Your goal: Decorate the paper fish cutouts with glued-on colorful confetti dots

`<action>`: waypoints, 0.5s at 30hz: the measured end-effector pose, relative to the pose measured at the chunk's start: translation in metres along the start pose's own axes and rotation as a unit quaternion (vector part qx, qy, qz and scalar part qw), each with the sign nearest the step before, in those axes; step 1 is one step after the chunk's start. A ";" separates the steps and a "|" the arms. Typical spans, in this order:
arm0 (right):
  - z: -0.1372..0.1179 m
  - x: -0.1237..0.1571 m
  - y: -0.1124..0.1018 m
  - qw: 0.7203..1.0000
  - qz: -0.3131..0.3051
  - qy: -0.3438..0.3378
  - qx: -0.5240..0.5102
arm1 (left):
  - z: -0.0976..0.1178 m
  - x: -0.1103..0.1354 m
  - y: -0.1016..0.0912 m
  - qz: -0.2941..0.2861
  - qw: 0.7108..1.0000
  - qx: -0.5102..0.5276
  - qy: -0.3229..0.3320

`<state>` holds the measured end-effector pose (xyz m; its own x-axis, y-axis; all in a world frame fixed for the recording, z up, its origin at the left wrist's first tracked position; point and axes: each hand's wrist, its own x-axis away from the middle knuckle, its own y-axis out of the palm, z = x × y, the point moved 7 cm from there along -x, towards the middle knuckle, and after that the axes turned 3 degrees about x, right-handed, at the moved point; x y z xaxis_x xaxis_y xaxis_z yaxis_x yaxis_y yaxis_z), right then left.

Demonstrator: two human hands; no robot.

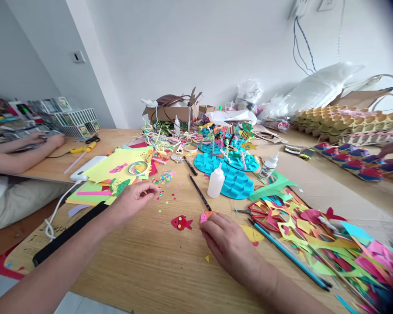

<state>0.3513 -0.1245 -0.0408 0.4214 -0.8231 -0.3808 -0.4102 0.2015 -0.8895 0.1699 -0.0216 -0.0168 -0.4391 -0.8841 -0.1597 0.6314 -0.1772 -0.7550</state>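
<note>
My left hand (134,199) hovers over the wooden table (144,261), fingers pinched together near scattered bits of coloured confetti (165,178); what it pinches is too small to make out. My right hand (227,244) rests on the table with its fingers on a small pink and orange paper fish (205,215). A red paper fish (180,223) lies between the two hands. A black pencil (199,192) and a white glue bottle (215,181) sit just beyond.
Yellow and green paper sheets (118,168) with a tape roll (137,168) lie at left. Blue scalloped discs (232,181) carry paper decorations. Colourful paper scraps (330,244) pile up at right. Egg cartons (347,117) stand behind. Another person's arm (22,150) rests far left.
</note>
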 end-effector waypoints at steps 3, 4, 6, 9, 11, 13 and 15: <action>-0.001 0.005 0.003 1.000 0.023 -0.014 -0.012 | -0.007 -0.018 -0.009 -0.012 0.995 -0.098 0.006; -0.001 0.006 0.004 0.999 0.026 -0.016 -0.021 | -0.011 -0.024 -0.008 -0.024 0.992 -0.125 0.010; -0.001 0.008 0.005 0.999 0.025 -0.017 -0.040 | -0.022 -0.036 -0.004 -0.049 0.985 -0.166 0.017; 0.002 0.009 0.006 0.998 0.017 -0.005 -0.067 | -0.038 -0.051 0.006 -0.074 0.979 -0.187 0.019; 0.003 0.009 0.006 0.997 0.013 0.002 -0.081 | -0.046 -0.059 0.012 -0.090 0.975 -0.200 0.021; 0.004 0.009 0.007 0.996 0.013 0.005 -0.089 | -0.050 -0.064 0.017 -0.101 0.972 -0.213 0.023; 0.005 0.009 0.007 0.995 0.011 0.008 -0.095 | -0.053 -0.068 0.020 -0.111 0.969 -0.221 0.027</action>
<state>0.3563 -0.1281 -0.0520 0.3983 -0.8283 -0.3941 -0.5646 0.1172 -0.8170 0.1788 0.0573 -0.0550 -0.5727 -0.8197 0.0130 0.1877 -0.1466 -0.9712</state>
